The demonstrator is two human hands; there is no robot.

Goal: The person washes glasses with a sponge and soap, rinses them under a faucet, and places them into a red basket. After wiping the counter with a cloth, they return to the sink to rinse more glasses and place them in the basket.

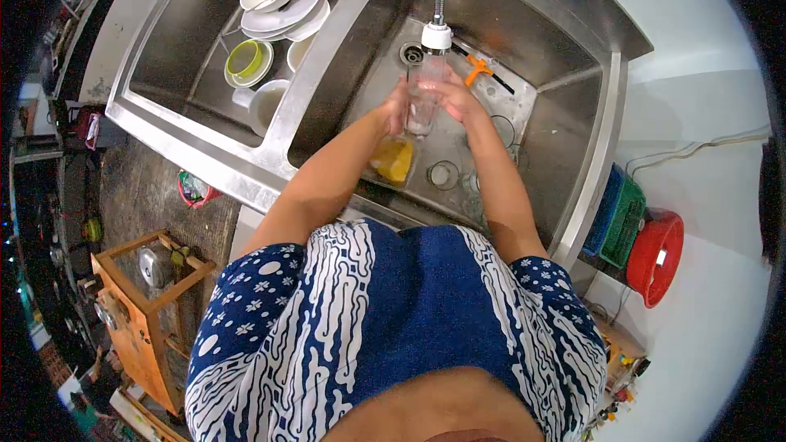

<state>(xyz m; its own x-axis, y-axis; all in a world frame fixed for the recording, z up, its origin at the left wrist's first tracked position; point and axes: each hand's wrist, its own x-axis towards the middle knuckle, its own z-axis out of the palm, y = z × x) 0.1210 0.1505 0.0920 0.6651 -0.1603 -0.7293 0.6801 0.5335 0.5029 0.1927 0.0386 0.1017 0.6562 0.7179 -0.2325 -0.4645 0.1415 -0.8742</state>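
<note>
In the right sink basin (360,74), a tall clear drinking glass (421,115) is held beneath the white spout (436,36) of a flexible metal faucet. My left hand (395,106) grips the glass from its left side. My right hand (455,98) is closed around its upper right part; some fingers are blurred by the glass and water. Just below my left hand lies something yellow (395,160), perhaps in a clear container. Several clear glasses, one of them a round glass (443,175), sit on the basin floor near my right forearm.
An orange and black tool (480,70) lies behind my right hand, near the drain (412,53). The left basin holds stacked white plates (296,12), a green bowl (245,59) and a white mug (266,105). A green basket (622,219) and red basin (657,260) stand right of the sink.
</note>
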